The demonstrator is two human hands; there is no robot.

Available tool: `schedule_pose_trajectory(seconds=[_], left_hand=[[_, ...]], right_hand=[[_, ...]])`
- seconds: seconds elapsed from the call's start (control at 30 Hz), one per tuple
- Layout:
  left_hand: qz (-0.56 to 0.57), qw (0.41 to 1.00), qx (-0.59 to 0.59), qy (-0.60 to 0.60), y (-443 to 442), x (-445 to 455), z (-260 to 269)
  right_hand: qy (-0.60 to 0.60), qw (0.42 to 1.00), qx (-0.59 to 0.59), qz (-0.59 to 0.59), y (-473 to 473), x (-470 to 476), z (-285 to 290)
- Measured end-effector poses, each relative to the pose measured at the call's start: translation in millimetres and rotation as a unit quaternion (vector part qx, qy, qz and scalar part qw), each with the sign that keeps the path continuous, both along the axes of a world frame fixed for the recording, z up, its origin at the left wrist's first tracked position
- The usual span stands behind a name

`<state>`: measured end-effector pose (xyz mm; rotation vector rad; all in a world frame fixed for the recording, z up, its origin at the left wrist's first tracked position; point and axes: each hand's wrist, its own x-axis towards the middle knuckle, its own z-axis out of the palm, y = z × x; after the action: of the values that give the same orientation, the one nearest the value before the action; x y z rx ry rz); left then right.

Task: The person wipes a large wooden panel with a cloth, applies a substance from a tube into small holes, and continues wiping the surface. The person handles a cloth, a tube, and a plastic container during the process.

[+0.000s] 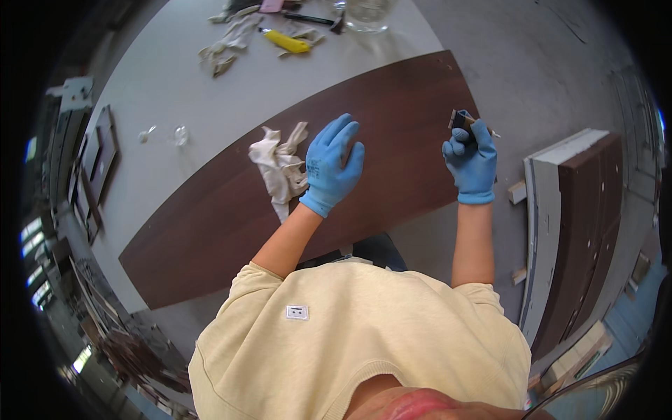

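A long dark brown wood-look panel point(399, 126) lies across the pale table in front of me. My left hand point(333, 160), in a blue work glove, is over the panel's middle with its fingers apart and nothing held. Beside it, a crumpled off-white cloth or fabric glove point(278, 163) rests on the panel. At the panel's right end my right hand point(472, 157), gloved in blue too, grips a small tool with a black part and a brownish handle point(464, 121); it looks like a brush or scraper, but its exact kind cannot be told.
On the pale table point(157, 94) lie a yellow-handled tool point(286, 41), a black-handled hammer point(315, 20), off-white gloves point(231, 44) and a clear container point(367, 16). Stacked brown and white panels point(572, 236) stand on the right; more panels point(100, 157) are at the left.
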<state>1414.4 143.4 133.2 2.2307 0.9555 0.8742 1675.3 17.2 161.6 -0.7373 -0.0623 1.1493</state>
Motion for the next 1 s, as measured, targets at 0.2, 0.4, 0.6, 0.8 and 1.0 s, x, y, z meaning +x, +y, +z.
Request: schedule_pose_trajectory(seconds=[0.2,0.4,0.6,0.8,1.0], left_hand=[[0.156,0.966,0.073,0.192,-6.2,-106.7,-44.6],[0.105,0.97,0.074,0.206,10.3,-167.1,-77.5],[0.186,0.96,0.096,0.186,38.0,-227.5,-90.0],[0.197,0.965,0.118,0.125,59.4,-274.5,-98.3],[0.199,0.968,0.091,0.121,58.8,-267.8,-97.4]], right_hand=[[-0.345,0.931,-0.116,-0.024,42.7,-106.6,10.8],[-0.811,0.581,0.07,-0.01,124.4,-168.9,30.4],[-0.854,0.507,0.112,0.032,190.2,-225.2,18.0],[-0.864,0.484,0.136,0.036,295.5,-279.5,-47.2],[-0.891,0.431,0.141,0.026,401.8,-303.4,-95.7]])
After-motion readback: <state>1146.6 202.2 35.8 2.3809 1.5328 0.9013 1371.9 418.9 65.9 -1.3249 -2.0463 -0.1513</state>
